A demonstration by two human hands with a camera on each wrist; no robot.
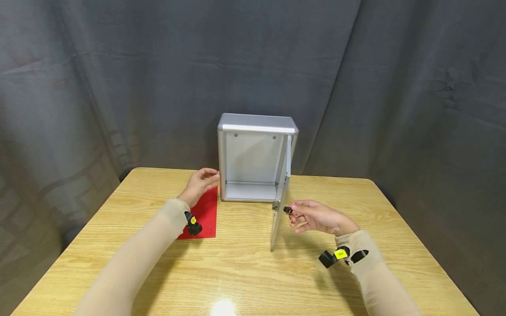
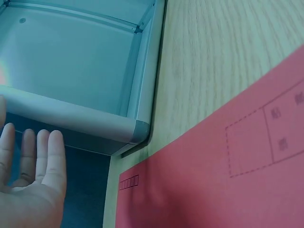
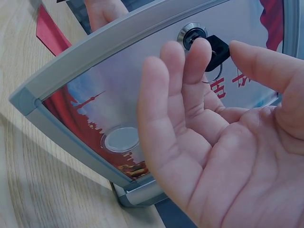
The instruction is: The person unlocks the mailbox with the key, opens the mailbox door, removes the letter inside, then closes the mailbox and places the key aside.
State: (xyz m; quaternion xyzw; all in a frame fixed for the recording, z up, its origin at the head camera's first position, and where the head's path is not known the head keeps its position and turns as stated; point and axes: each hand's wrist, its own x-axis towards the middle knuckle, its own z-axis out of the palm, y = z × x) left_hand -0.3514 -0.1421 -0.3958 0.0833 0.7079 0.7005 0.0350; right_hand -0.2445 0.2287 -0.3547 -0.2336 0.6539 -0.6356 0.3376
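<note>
A silver metal box [image 1: 257, 120] stands upright on the table, its bare white inside facing me. Its door [image 1: 280, 206] is swung out towards me on the right. My right hand [image 1: 316, 217] pinches the black head of a key [image 3: 218, 52] between thumb and index finger. The key is at the round lock [image 3: 191, 32] on the door's printed outer face, with a thin metal ring hanging from it. At the box's left side, my left hand [image 1: 197, 188] has its fingertips by the wall, fingers loosely straight and holding nothing.
A red envelope [image 1: 206, 215] with printed boxes lies flat on the wooden table [image 1: 245, 281], left of the metal box and partly under the left wrist. Dark grey curtains [image 1: 166, 87] hang behind the table and along both sides.
</note>
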